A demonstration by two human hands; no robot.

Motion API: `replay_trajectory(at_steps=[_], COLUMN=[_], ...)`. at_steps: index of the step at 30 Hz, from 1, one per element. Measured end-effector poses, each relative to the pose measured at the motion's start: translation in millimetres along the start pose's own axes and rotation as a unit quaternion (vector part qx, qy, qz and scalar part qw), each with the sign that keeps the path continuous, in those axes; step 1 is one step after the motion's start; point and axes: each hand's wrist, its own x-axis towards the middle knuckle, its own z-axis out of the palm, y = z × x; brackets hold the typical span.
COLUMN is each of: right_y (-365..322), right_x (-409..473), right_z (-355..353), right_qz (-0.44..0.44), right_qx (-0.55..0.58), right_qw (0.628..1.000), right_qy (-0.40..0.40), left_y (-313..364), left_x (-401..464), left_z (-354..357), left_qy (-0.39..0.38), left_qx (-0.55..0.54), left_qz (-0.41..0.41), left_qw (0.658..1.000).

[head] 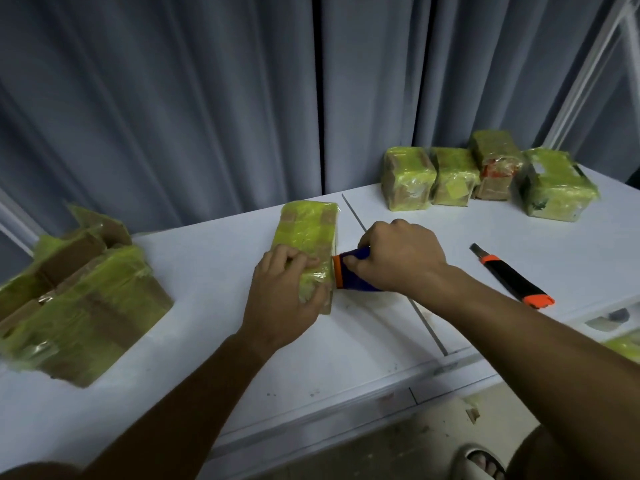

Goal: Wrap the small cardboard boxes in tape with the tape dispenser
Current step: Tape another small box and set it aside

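Note:
A small cardboard box (309, 230) wrapped in yellow-green tape lies in the middle of the white table (242, 341). My left hand (280, 292) presses down on its near end, fingers curled over the top. My right hand (398, 258) grips a blue and orange tape dispenser (349, 271) whose orange edge touches the box's right side. Most of the dispenser is hidden under my fingers.
Several taped boxes (485, 174) stand at the back right of the table. A bigger open carton (76, 292) covered in the same tape sits at the left. A black and orange utility knife (512, 277) lies to the right. Grey curtains hang behind.

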Motion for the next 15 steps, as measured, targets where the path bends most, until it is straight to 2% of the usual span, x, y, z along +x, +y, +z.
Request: replay_trajectory(at_steps=[4, 15], right_y=[-1.3, 8.7], right_x=[0.2, -6.7], right_z=[-2.7, -12.7], right_qz=[0.002, 0.022], right_qx=[0.006, 0.064], right_qw=[1.0, 0.998], right_qy=[0.011, 0.005], left_y=[7.5, 11.1], left_x=[4.1, 13.1], left_z=[10.7, 14.4], left_qy=[0.023, -0.063], left_qx=[0.024, 0.147], left_qz=[-0.053, -0.059], left_qw=[0.998, 0.985])
